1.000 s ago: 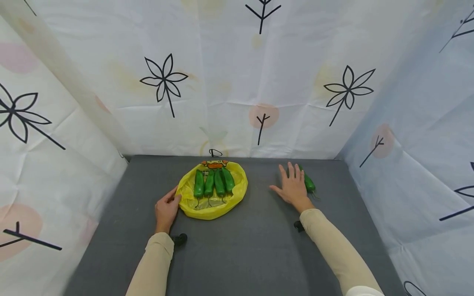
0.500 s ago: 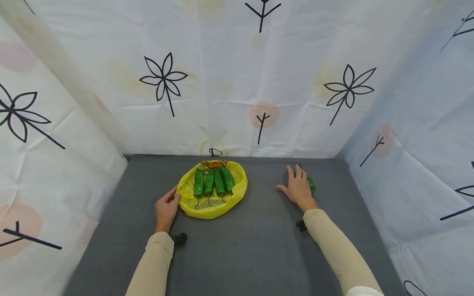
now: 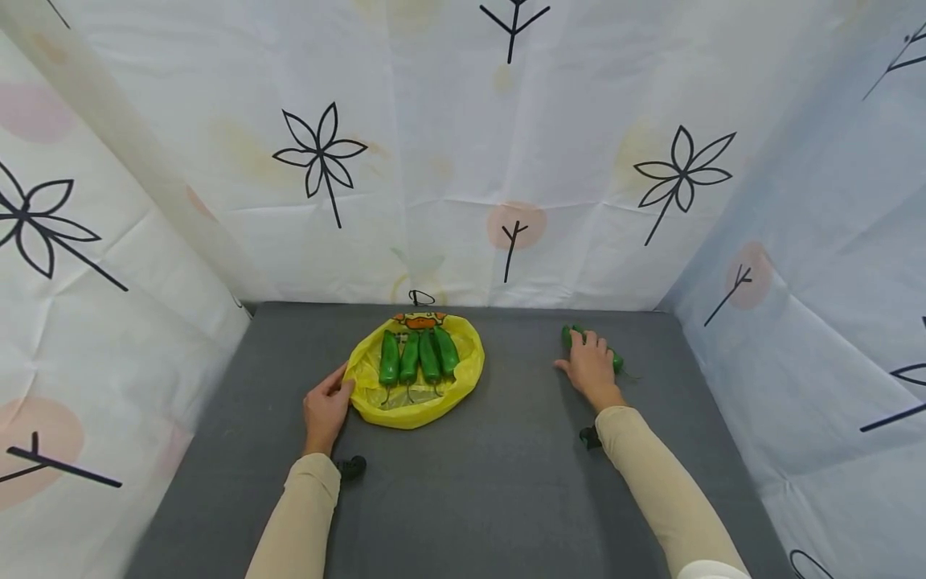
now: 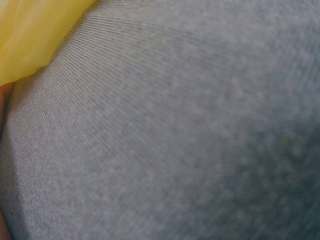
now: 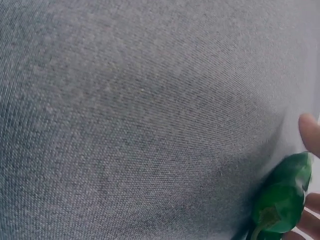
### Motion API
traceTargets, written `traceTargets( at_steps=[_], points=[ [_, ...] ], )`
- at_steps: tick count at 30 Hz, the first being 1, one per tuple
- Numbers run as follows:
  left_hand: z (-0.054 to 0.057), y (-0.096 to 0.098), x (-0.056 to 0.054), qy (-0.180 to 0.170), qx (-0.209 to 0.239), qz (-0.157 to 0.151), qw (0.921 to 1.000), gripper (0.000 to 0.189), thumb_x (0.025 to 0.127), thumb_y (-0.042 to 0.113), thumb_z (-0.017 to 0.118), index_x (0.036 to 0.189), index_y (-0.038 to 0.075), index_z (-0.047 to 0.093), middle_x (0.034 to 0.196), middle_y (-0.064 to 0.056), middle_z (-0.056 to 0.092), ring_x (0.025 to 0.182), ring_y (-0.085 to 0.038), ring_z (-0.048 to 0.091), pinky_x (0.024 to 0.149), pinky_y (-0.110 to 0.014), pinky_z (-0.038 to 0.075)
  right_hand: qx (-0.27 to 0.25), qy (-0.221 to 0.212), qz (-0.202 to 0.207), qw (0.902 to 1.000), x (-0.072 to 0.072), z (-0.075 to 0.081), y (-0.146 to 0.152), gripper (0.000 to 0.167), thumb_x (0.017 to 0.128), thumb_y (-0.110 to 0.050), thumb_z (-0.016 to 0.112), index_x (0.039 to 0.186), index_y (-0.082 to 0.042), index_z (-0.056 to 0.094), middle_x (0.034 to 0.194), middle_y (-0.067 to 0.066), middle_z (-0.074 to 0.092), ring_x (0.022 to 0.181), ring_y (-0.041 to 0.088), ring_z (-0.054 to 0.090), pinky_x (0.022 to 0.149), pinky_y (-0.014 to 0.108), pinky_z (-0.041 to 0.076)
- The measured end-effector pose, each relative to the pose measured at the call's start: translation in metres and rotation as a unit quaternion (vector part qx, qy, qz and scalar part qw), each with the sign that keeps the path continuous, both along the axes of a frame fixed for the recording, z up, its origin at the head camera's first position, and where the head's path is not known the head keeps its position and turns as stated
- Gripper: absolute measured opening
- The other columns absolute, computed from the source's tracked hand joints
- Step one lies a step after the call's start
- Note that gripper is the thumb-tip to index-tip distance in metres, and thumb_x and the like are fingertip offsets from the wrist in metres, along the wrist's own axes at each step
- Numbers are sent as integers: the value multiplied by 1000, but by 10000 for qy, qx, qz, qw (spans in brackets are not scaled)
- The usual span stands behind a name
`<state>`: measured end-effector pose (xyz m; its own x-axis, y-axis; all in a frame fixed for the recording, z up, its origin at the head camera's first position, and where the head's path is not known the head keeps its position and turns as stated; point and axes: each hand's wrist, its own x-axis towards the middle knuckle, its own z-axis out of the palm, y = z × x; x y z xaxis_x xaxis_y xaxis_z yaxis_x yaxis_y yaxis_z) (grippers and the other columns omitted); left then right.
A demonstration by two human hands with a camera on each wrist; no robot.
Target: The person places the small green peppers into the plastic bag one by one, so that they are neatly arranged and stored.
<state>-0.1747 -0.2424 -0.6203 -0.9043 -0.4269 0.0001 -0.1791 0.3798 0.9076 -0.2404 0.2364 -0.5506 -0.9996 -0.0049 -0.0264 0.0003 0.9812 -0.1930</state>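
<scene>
Peppers (image 3: 409, 358) (4) lie in yellow bag (image 3: 415, 416).

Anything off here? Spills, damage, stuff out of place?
Nothing stands out: no visible spill or damage. Four green peppers lie side by side in the yellow bag. At least one loose pepper is outside it, in the right hand's grip.

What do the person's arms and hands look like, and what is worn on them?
The left sleeve and right sleeve are plain beige and long. The left hand and right hand wear no gloves. A small dark device shows beside each sleeve.
</scene>
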Motion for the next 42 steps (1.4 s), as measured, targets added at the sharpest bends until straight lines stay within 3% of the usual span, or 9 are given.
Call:
traceTargets(
  at_steps=[7,14,20,30,42],
  points=[
    [1,1,0,-68,24,63,10000,37,98,33,66,135,35,68,110,-7,77,73,1,62,66,-13,49,29,-49,-74,10000,1,-1,2,64,97,-24,72,148,4,46,143,32,47,131,51,46,104,63,43],
    [2,2,-1,-8,-45,42,10000,38,99,32,65,136,30,67,112,-11,76,73,1,61,66,-13,49,-166,-16,-78,9998,1,-3,1,55,98,-16,69,143,6,49,139,33,48,127,51,47,101,59,47],
    [2,2,-1,-41,-28,58,10000,38,98,33,65,136,32,67,112,-9,76,74,1,61,67,-12,48,-335,-119,-68,9993,-2,-5,0,54,100,-17,66,145,5,48,142,33,50,131,52,46,106,60,44],
    [0,2,0,-4,-50,75,10000,37,98,33,66,135,32,68,110,-9,76,73,1,60,66,-12,48,-823,-167,-98,9964,0,3,-9,55,100,-22,66,146,3,49,140,31,55,125,49,56,102,61,47],
    [0,2,1,38,-25,56,10000,37,98,33,66,135,33,68,111,-8,76,73,2,60,66,-11,48,-1740,-240,-116,9844,0,16,-22,60,101,-27,64,152,-2,44,142,26,58,123,44,60,97,58,51]
  ],
)
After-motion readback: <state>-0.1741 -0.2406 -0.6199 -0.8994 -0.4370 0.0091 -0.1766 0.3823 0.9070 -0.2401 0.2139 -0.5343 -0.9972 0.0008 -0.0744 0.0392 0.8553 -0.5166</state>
